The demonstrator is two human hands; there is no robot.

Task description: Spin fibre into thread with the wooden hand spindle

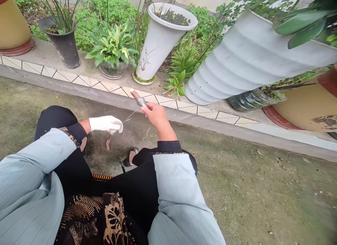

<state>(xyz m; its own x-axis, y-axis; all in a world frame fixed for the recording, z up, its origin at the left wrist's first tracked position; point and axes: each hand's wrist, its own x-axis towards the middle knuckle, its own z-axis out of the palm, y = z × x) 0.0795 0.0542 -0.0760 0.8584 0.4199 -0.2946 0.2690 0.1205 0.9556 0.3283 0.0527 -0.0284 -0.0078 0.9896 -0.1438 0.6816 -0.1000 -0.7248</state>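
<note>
My right hand [157, 116], bare, is closed around a short brown stick [134, 94] with a pale tip. Silvery thin wire [141, 101] is wound in a coil about the stick, just beyond my thumb. From that coil a fine strand [129, 117] runs down and left to my left hand [105, 124]. The left hand wears a white glove, and its curled fingers are closed on the strand. Below the glove shows a pinkish-brown strip [108, 142]; whether it touches the glove or lies on the ground I cannot tell.
A low tiled ledge [100, 86] crosses in front, bearing a black pot [63, 48], a clear pot of leafy plants [113, 70], a tall white pot [160, 44] and a large ribbed white planter [231, 62]. Concrete ground [252, 181] lies around my black shoe [127, 162].
</note>
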